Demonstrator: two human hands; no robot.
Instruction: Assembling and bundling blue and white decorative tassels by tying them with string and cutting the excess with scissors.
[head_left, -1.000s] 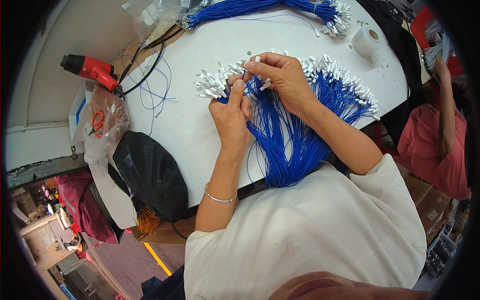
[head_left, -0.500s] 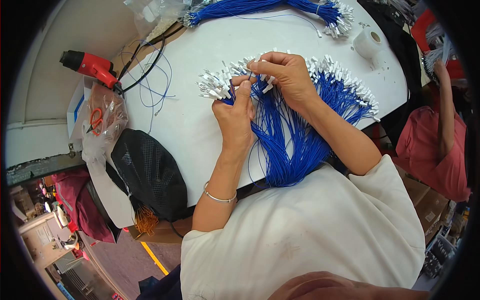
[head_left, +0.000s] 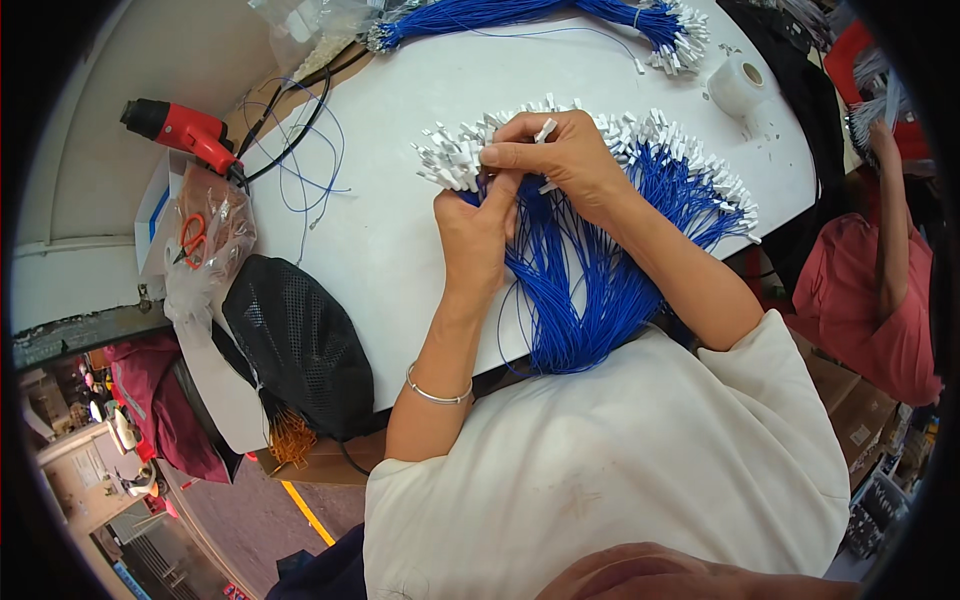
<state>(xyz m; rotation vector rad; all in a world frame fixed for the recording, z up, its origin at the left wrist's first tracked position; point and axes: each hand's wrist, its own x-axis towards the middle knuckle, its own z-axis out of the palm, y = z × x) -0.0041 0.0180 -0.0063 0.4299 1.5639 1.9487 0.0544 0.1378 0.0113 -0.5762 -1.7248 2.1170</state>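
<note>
A large loose bundle of blue wires (head_left: 585, 310) lies on the white table and hangs toward my lap. White connectors (head_left: 690, 165) cap the wire ends in a fan along its far side. My left hand (head_left: 478, 235) is closed around a bunch of these wires, with a cluster of white connectors (head_left: 450, 160) sticking out past the fingers. Thumb and forefinger of my right hand (head_left: 570, 160) pinch at the left thumb tip, by the connectors. One white connector (head_left: 545, 130) stands out between the right fingers. Exactly what sits in the pinch is hidden.
Another tied bundle of blue wires (head_left: 490, 15) lies along the far edge. A roll of clear film (head_left: 735, 85) stands at the far right. On the left are a red heat gun (head_left: 185, 130), orange-handled scissors (head_left: 192, 238) and a black mesh bag (head_left: 300, 330). A co-worker's arm (head_left: 890, 220) shows at right.
My right fingers have come down and left, against my left thumb. The left hand has turned slightly, and its connector cluster has shifted a little right and inward.
</note>
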